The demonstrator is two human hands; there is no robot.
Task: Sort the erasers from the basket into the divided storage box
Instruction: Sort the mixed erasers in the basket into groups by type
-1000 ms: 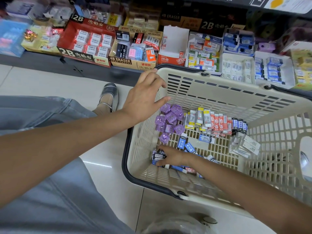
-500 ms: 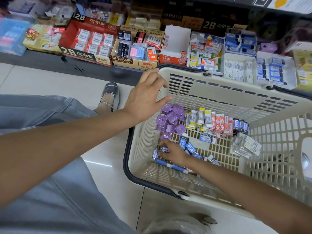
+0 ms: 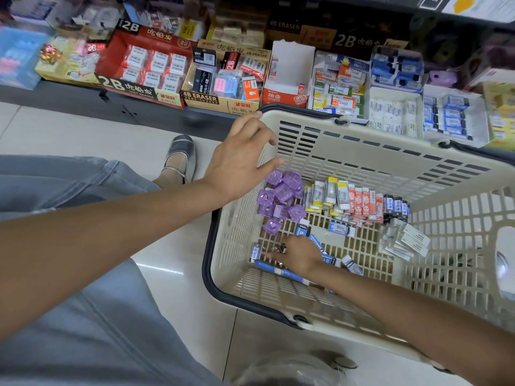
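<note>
In the centre of the frame the basket rim is touched by the left hand with relaxed, straight fingers, while blue erasers on its floor are reached by the right hand, its grip not discernible, so a secure pinch is probably needed next.

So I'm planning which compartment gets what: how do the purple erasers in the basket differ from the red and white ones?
The purple erasers are see-through, chunky and cube-like; the red and white erasers are opaque, flat, printed blocks. The purple ones lie in a loose heap near the basket's left wall; the red and white ones stand packed in a row along the far wall. Both lie in the basket, and neither hand touches them.
</note>
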